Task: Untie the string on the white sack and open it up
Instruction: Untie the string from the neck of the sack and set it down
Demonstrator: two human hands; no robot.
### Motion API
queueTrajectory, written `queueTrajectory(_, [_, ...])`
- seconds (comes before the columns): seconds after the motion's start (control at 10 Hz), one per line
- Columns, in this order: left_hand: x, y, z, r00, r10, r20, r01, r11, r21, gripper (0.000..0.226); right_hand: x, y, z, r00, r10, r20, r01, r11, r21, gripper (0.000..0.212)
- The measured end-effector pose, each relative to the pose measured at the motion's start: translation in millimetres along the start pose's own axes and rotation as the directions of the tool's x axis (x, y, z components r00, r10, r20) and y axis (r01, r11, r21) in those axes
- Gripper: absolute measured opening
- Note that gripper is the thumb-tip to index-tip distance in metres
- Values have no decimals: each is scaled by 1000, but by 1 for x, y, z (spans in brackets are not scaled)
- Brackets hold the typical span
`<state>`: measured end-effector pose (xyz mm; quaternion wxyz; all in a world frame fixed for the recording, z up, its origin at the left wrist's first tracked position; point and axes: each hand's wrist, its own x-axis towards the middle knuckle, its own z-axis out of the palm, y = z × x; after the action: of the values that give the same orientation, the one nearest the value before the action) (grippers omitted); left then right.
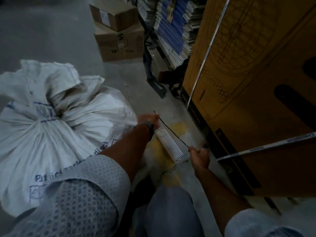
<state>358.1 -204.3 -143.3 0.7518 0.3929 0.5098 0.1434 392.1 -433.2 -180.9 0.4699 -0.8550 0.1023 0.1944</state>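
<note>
A bulging white sack (pixel 56 127) with blue print lies on the floor at the left, its neck bunched together and its top flaps loose. A thin dark string (pixel 171 130) runs taut between my two hands, off to the right of the sack and free of it. My left hand (pixel 149 119) is closed on the string's upper end. My right hand (pixel 200 157) pinches the lower end. A white object with a wavy ribbed face (pixel 170 145) sits just under the string, below my left wrist.
A tall strapped cardboard carton (pixel 256 93) stands close on the right. Two stacked brown boxes (pixel 118 29) sit at the back, beside shelves of stacked blue and white books (pixel 172 26). Grey concrete floor (pixel 42 35) spreads left and behind. My knee (pixel 171 207) is below.
</note>
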Motion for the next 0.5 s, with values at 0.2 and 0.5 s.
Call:
queueTrajectory(0.2, [99, -60, 11, 989, -151, -6, 148, 962, 228, 27, 69, 75, 53, 980, 195, -43, -197, 979, -49, 32])
queueTrajectory(0.5, [234, -152, 30, 986, -166, -10, 147, 845, 514, 31, 153, 155, 117, 942, 334, -33, -335, 938, -84, 34])
